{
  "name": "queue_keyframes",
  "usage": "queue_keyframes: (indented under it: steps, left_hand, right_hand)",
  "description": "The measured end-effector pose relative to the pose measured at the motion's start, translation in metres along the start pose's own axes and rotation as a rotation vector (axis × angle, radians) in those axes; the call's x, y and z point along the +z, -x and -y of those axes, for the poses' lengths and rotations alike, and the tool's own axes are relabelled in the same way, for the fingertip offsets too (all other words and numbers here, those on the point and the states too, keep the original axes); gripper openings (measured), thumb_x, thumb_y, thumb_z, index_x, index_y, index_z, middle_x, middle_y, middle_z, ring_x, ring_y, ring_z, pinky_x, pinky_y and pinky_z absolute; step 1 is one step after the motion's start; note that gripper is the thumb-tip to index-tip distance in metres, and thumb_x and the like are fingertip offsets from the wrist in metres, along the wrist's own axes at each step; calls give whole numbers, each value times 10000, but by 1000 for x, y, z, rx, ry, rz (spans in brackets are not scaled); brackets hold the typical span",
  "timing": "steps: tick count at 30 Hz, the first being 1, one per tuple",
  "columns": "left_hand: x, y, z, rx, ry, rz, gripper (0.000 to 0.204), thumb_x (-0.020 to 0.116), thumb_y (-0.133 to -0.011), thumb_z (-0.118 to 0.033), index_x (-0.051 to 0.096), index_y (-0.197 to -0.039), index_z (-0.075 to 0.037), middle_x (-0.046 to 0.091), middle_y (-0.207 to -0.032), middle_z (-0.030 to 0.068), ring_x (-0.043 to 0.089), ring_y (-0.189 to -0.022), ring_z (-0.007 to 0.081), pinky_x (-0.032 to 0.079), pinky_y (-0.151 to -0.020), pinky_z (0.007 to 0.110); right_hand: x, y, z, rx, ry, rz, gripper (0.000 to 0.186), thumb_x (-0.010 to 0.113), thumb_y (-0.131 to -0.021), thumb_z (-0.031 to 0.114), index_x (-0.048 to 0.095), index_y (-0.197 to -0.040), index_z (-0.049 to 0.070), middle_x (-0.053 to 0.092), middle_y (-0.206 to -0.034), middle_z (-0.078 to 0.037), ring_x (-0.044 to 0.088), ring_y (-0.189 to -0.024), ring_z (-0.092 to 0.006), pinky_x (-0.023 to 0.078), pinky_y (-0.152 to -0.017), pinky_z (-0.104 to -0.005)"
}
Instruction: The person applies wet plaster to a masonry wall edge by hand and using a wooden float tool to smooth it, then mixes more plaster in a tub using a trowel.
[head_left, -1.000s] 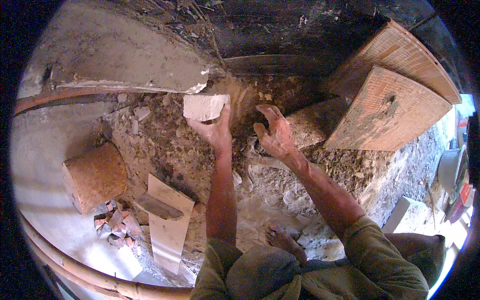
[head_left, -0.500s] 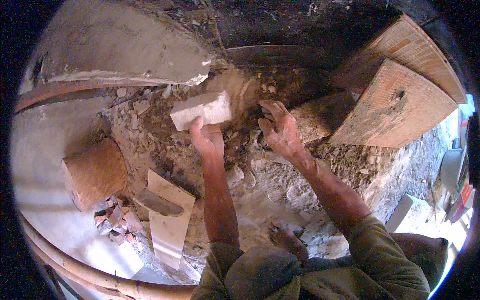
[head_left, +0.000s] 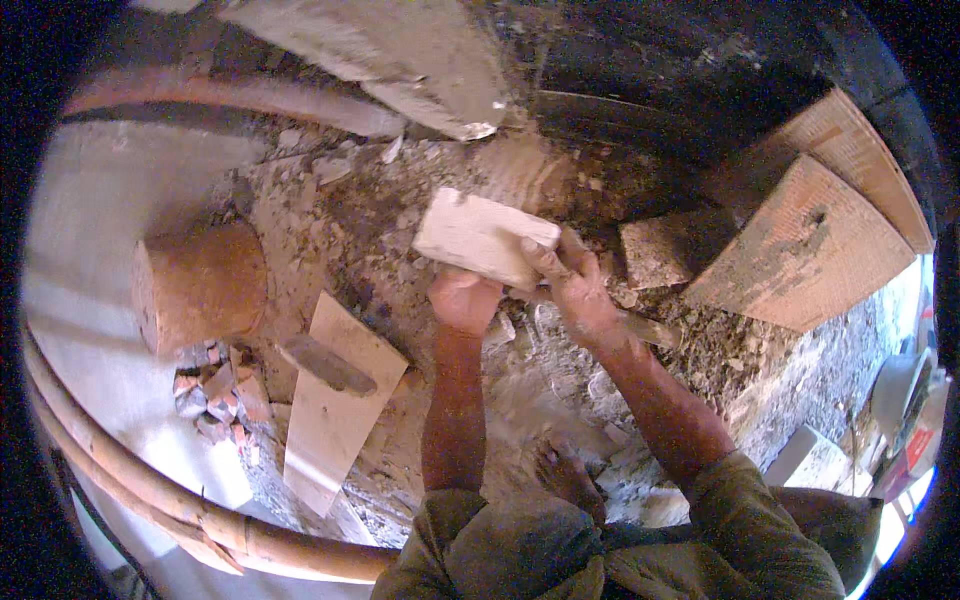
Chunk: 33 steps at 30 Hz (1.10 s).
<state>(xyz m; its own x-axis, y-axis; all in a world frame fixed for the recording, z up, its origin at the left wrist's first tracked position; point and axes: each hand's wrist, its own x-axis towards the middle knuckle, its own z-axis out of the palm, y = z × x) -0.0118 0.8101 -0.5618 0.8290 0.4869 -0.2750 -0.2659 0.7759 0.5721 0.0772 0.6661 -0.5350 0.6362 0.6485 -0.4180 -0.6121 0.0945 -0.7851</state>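
Observation:
Both my hands are on a pale, whitish brick (head_left: 476, 232), held tilted above the rubble. My left hand (head_left: 466, 300) supports it from below at its near side, fingers mostly hidden beneath it. At the brick's right end, my right hand (head_left: 578, 287) grips with its fingers over the edge. A rough brown block (head_left: 660, 250) lies on the ground just right of my right hand. Below and left of my left forearm, a long grey piece (head_left: 328, 364) rests across a pale flat board (head_left: 350, 410); its exact kind is unclear.
A rounded brown pot-like block (head_left: 203, 285) stands left, with broken brick pieces (head_left: 222, 390) nearby. Two patterned panels (head_left: 800, 245) lean at right. A bamboo pole (head_left: 250, 540) crosses the lower left. A reddish pipe (head_left: 240, 100) and a grey slab (head_left: 400, 60) lie at the back.
The brick has turned and moved right relative to my body. My right hand, empty before, has taken hold of its right end; my left hand has shifted beneath it. The view has also shifted.

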Motion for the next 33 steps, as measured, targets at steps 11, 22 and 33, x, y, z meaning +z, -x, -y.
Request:
queue_keyframes:
  steps: [11,22,33]
  left_hand:
    - [55,77,-39,10,-873,64,778,794,-730,-208,428,-1383,3,561,-1324,87,543,-1207,227,418,-1032,397]
    - [80,103,-20,170,-773,-24,613,516,-955,-222,317,-1468,49,499,-1388,127,467,-1259,202,373,-1062,360]
    - [54,88,-32,-47,-172,-123,529,464,-1005,-350,415,-1379,21,550,-1326,152,584,-1171,292,492,-976,433]
  right_hand:
    - [-9,13,16,72,-467,261,700,677,-684,168,485,-1345,41,574,-1280,-143,548,-1184,-305,429,-1034,-458]
    - [-7,11,11,82,-671,412,638,573,-752,271,502,-1339,30,600,-1268,-120,559,-1164,-307,394,-1050,-444]
    - [0,23,50,-141,118,95,392,593,-905,191,555,-1245,-1,627,-1152,-102,591,-1048,-187,452,-932,-322]
